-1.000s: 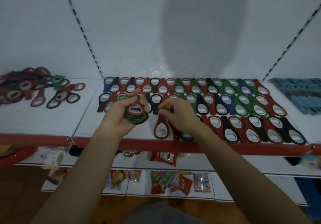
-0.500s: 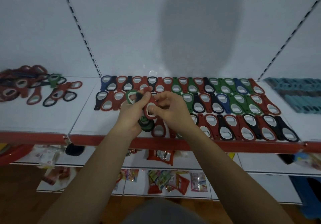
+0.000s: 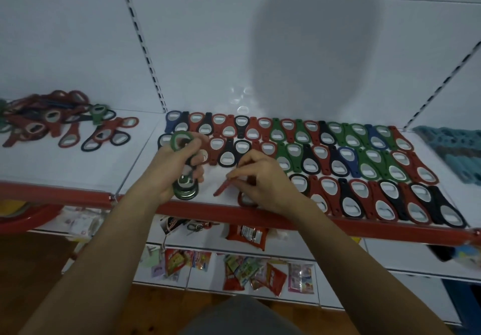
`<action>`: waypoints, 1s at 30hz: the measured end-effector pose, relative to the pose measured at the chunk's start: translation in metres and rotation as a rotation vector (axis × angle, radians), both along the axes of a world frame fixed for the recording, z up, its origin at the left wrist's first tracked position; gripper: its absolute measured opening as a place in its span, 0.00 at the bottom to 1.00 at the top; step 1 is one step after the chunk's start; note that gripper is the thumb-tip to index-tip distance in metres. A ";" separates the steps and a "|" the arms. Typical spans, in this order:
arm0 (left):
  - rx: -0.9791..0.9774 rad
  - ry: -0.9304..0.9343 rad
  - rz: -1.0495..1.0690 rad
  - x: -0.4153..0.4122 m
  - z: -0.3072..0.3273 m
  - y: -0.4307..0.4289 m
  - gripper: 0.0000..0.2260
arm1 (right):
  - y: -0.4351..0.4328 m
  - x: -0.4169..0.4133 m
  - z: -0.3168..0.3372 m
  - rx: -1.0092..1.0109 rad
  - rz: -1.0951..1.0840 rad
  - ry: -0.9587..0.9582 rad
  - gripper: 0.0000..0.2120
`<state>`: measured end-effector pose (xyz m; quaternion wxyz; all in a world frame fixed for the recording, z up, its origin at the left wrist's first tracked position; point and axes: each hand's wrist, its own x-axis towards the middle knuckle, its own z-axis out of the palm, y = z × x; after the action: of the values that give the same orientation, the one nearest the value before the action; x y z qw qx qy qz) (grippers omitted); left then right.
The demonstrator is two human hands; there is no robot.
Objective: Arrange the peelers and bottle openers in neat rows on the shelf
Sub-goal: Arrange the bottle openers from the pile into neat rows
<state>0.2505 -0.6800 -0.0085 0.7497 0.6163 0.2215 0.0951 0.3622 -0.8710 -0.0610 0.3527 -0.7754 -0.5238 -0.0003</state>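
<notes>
The light is dim and cool, coming from behind the person: a broad soft shadow falls on the white back panel (image 3: 312,48), with small glare spots low on it. The shelf (image 3: 65,173) edge bows at the sides; packets (image 3: 276,277) below look blurry.

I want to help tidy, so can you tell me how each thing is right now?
Left hand: gripping a stack of openers.
Right hand: pinching a red opener, held slanted.
Rowed openers: lying flat in three rows on the shelf.
Loose pile: jumbled, unsorted.
Teal items: piled, too blurred to name.
</notes>
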 end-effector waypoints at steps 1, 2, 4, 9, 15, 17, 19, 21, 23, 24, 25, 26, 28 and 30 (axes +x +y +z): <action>0.243 0.021 -0.044 -0.001 -0.002 0.005 0.05 | 0.001 -0.001 -0.004 -0.035 0.009 -0.024 0.11; 0.532 0.049 -0.100 -0.003 -0.004 0.009 0.04 | 0.001 -0.002 -0.006 -0.067 0.011 -0.037 0.12; 1.019 0.088 -0.259 -0.004 -0.011 0.016 0.03 | -0.003 -0.003 -0.008 -0.091 -0.004 -0.039 0.15; 1.326 0.031 -0.580 0.001 -0.033 0.010 0.18 | -0.019 -0.001 -0.003 -0.024 -0.209 -0.001 0.12; 1.390 0.040 -0.619 0.007 -0.041 0.003 0.17 | -0.036 0.004 -0.004 -0.266 -0.246 -0.007 0.15; 1.397 0.032 -0.616 0.008 -0.041 0.000 0.17 | -0.037 0.003 -0.004 -0.253 -0.250 -0.012 0.16; 1.392 0.019 -0.609 0.008 -0.042 -0.003 0.17 | -0.037 0.001 -0.004 -0.240 -0.253 -0.016 0.15; 1.385 0.017 -0.598 0.008 -0.042 -0.008 0.16 | -0.038 0.001 -0.004 -0.232 -0.257 -0.008 0.15; 1.386 0.009 -0.582 0.008 -0.043 -0.011 0.16 | -0.039 0.002 -0.005 -0.226 -0.256 0.003 0.15; 1.387 0.005 -0.573 0.008 -0.043 -0.013 0.16 | -0.039 0.002 -0.004 -0.228 -0.253 0.007 0.15; 1.391 -0.001 -0.563 0.008 -0.043 -0.015 0.16 | -0.039 0.002 -0.004 -0.229 -0.250 0.007 0.15; 1.396 -0.005 -0.555 0.009 -0.043 -0.017 0.16 | -0.039 0.002 -0.004 -0.232 -0.250 0.006 0.15; 1.403 -0.007 -0.546 0.010 -0.043 -0.021 0.16 | -0.040 0.002 -0.004 -0.236 -0.251 0.002 0.16; 1.413 -0.010 -0.547 0.011 -0.043 -0.022 0.16 | -0.040 0.001 -0.004 -0.238 -0.249 0.000 0.16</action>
<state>0.2616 -0.7024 -0.0519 0.1745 0.9827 -0.0563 0.0280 0.3636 -0.9110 -0.0647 0.2558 -0.8705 -0.4201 0.0180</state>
